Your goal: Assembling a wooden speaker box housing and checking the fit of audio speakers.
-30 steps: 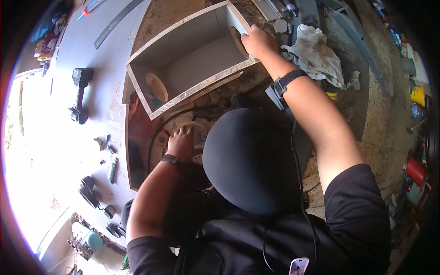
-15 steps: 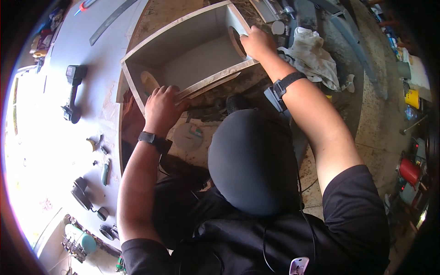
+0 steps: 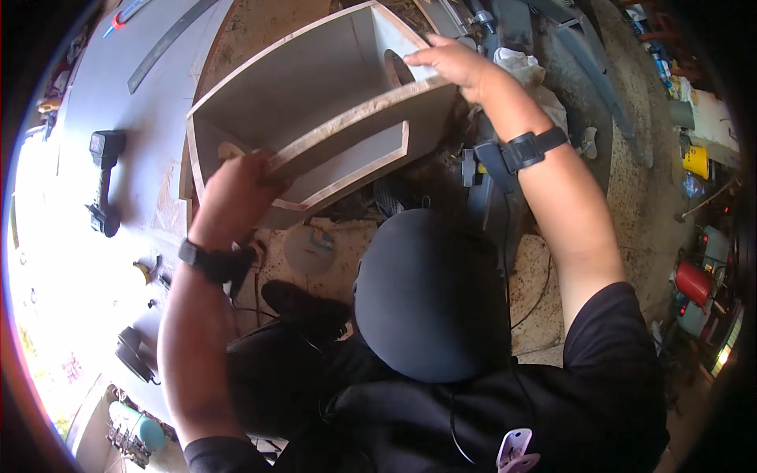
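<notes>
The wooden box (image 3: 311,87) sits toward eleven o'clock. The right hand's (image 3: 464,68) fingers pinch its end wall at one; the left hand's (image 3: 238,195), partly hidden, clasp its near corner at ten. A left-hand slip could drop that corner toward the round disc (image 3: 310,250).

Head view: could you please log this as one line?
left hand: holds box, left end; right hand: holds box, right end
</notes>
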